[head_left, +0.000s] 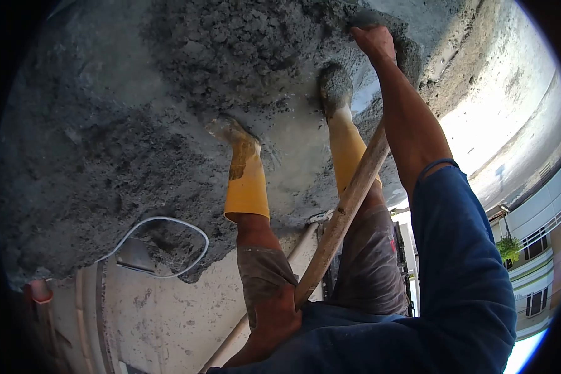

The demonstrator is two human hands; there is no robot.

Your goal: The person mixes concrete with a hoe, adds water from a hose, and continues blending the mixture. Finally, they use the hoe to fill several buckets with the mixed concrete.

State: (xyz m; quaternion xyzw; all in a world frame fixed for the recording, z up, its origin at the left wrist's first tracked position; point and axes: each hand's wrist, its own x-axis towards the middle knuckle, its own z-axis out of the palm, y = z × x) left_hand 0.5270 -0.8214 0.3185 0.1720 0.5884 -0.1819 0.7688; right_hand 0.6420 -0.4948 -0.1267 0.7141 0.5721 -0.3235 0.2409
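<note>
My left hand (277, 313) is closed around the near end of a thick wooden handle (343, 218), close to my thigh. The handle slants up and away, passing behind my right forearm; the tool's head cannot be clearly made out. My right arm reaches far forward, and my right hand (375, 42) is curled closed low at the wet grey mortar (230, 43). A dark, rounded, mortar-coated shape (369, 19) lies right beside its fingers; what it grips is hidden. Both my yellow rubber boots (248, 184) stand in the mix, coated grey at the feet.
A pale cable or hose (168, 218) loops at the mortar's edge, around a flat grey plate (136, 254). A reddish pipe-like object (40, 290) stands at the lower left. A sunlit pale surface (498, 118) lies to the right, with a building (533, 268) beyond.
</note>
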